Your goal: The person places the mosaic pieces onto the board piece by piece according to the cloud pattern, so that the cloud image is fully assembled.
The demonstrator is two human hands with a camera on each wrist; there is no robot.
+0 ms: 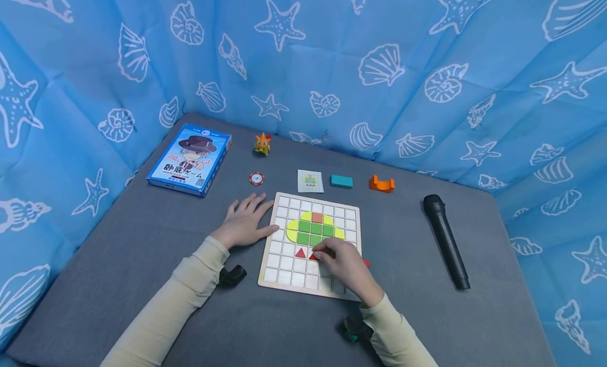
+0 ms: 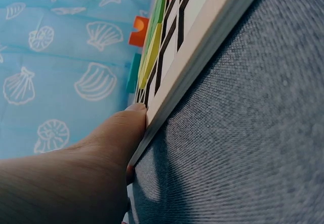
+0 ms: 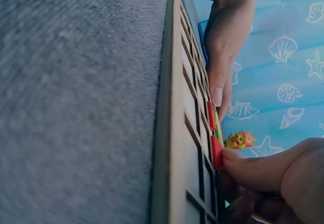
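Observation:
A square wooden grid board (image 1: 285, 262) lies on the table, holding green square tiles (image 1: 316, 228), yellow curved tiles (image 1: 292, 230) and an orange-brown square (image 1: 317, 217). My left hand (image 1: 244, 224) rests with fingers spread at its left side, the thumb (image 2: 121, 127) touching the board's edge. My right hand (image 1: 346, 262) pinches a red triangle tile (image 3: 217, 152) at a cell below the green squares. Just left of it sits another red triangle (image 1: 300, 253). Part of a red piece (image 1: 367, 262) shows beside the right wrist; the hand hides the rest.
Behind the board are a pattern card (image 1: 310, 181), a teal block (image 1: 341, 181), an orange notched block (image 1: 381, 184), a poker chip (image 1: 256, 178) and a small figurine (image 1: 262, 144). A blue game box (image 1: 189, 160) lies back left, a black microphone (image 1: 446, 240) at right.

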